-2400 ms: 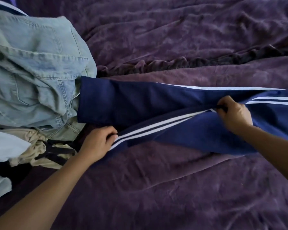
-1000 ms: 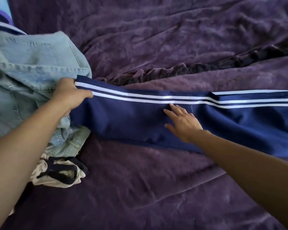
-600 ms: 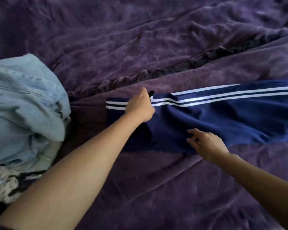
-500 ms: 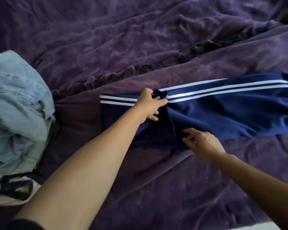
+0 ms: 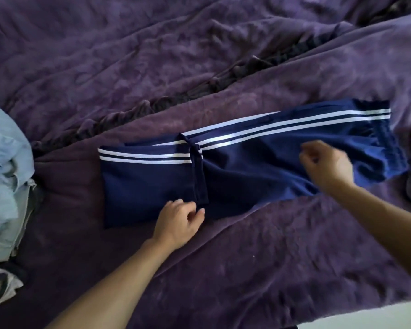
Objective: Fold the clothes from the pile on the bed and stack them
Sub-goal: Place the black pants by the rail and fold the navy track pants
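Both hands loosely curled, empty, over navy pants; right hand blurred.

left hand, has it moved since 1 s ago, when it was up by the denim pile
Yes. The left hand has left the denim pile and come right and toward the person, now at the near edge of the navy track pants, beside the folded-over cuff.

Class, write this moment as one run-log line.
item: navy track pants | state: cuff end folded over | left hand: at near edge | right hand: over waist half | pile: left
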{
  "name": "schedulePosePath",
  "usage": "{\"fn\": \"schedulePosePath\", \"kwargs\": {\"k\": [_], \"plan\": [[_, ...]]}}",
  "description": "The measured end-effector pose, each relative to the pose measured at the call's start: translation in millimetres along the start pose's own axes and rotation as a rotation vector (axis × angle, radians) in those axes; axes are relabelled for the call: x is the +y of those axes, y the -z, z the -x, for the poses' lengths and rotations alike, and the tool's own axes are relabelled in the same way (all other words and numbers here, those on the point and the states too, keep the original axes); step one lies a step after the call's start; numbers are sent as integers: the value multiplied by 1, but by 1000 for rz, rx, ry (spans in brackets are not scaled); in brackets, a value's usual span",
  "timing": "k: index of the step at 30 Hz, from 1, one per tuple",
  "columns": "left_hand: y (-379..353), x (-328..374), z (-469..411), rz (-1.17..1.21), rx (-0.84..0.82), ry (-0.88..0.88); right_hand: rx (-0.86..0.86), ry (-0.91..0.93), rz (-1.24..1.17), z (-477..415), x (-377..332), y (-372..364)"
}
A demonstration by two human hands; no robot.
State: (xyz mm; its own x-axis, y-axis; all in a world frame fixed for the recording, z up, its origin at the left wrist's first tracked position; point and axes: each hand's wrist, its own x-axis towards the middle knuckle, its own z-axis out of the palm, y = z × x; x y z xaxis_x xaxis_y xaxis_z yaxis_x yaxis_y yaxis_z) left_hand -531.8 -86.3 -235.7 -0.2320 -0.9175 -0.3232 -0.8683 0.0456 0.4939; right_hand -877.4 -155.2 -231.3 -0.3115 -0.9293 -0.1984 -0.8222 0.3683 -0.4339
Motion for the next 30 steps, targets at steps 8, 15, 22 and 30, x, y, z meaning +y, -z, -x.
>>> {"fn": "schedulePosePath", "kwargs": {"k": [8,15,22,30], "plan": [[-25,24,-66,-270,-69,155,-9,-493,40,-69,105,59],[-33,36,-83,-352,-323,268,-379,-653,-538,-76,128,90],[-23,45,-87,-207,-315,324,-278,-629,-456,-78,121,87],[-33,36,-78,-242,-292,305,-419,-625,-668,-75,94,123]]}}
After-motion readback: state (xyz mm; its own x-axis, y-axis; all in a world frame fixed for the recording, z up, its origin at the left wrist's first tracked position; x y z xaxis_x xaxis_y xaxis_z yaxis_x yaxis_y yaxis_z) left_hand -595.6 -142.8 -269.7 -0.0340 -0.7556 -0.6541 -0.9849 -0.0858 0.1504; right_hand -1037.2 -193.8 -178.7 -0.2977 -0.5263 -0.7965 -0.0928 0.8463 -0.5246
